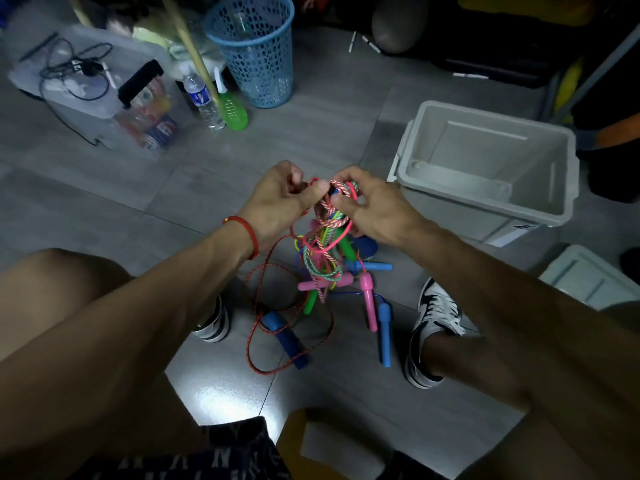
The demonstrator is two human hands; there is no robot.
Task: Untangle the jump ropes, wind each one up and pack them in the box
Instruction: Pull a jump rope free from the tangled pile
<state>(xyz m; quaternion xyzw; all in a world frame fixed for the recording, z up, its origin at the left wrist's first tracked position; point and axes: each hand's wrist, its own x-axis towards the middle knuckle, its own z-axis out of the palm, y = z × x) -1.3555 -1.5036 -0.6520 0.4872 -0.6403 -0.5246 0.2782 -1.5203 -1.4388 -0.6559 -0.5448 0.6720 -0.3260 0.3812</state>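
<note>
A tangle of coloured jump ropes (325, 244) hangs between my hands above the floor. My left hand (282, 202) pinches a red strand at the top of the knot. My right hand (372, 207) grips the red-white and green cords beside it. Pink (368, 299), blue (383, 332) and green (311, 299) handles dangle below. A dark blue handle (285, 336) lies on the floor inside loops of red rope (258, 341). The grey box (491, 168) stands to the right with nothing inside.
My two sneakers (433, 327) flank the ropes on the grey tiles. A blue mesh basket (254, 50), a water bottle (204, 98) and a clear bin (114, 95) stand at the back left. A white lid (588, 277) lies at the right.
</note>
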